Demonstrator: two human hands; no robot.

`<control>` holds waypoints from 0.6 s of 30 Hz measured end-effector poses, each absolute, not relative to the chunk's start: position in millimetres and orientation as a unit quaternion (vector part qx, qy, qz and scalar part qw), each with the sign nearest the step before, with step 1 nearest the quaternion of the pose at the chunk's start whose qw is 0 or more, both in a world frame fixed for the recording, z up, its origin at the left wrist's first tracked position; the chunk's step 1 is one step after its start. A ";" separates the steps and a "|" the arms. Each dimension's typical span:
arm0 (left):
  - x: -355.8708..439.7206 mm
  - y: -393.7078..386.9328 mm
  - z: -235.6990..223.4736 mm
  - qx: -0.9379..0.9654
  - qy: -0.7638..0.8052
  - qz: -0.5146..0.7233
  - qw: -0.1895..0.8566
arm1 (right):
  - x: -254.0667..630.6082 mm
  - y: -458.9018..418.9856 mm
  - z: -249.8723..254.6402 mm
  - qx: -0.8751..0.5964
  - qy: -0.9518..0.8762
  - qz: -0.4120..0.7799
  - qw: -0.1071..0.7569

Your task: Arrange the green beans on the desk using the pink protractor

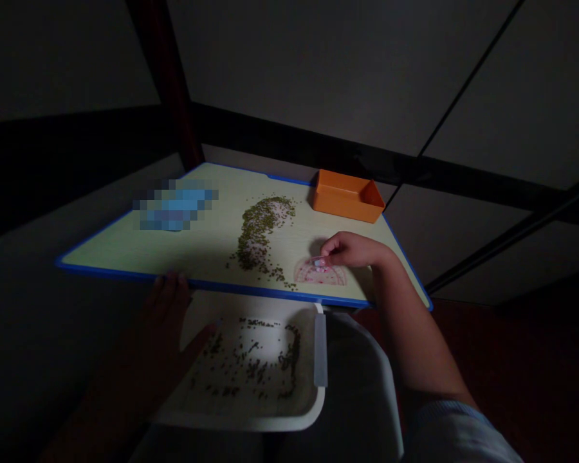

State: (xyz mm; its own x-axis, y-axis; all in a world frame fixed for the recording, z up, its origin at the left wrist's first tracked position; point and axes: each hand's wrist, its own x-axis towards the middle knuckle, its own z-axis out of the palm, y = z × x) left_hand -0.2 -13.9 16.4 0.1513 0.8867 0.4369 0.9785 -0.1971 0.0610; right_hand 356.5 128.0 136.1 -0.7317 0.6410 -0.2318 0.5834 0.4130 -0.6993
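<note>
Pinching the curved edge of a half-round, see-through plastic protractor (313,275) with the right-hand grip (345,249), thumb and fingers closing together on it near the front right of a bench (210,257) with a smooth, pale yellow top and a blue rim. Spreading thumb from fingers in the shadowed left-hand grip (161,334), over the left side of a white, round-cornered tub (270,423) just below the bench edge; not being able to tell whether clamping its wall. Seeing tiny green grains (257,228) curving in a loose, pebbly heap left of the protractor, and dark grains (258,370) dotting the tub's floor. Noting a glossy orange box (350,207) by the far right corner, and a blue item (176,209), blurring into blocks, on the left. Finding reddish print on the protractor, being too small for reading.
</note>
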 end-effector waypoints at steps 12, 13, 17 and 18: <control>-0.7 -14.4 16.2 -0.750 -0.618 -0.201 0.121 | 349.0 123.1 139.5 -0.364 -0.834 0.415 0.009; -0.4 -14.7 16.4 -0.748 -0.622 -0.201 0.115 | 348.6 123.1 139.0 -0.361 -0.832 0.420 0.007; 1.6 -15.1 18.6 -0.740 -0.639 -0.193 0.081 | 348.0 123.2 137.5 -0.349 -0.828 0.438 0.007; 2.2 -15.1 19.3 -0.739 -0.641 -0.192 0.076 | 348.3 123.3 137.6 -0.348 -0.829 0.438 0.011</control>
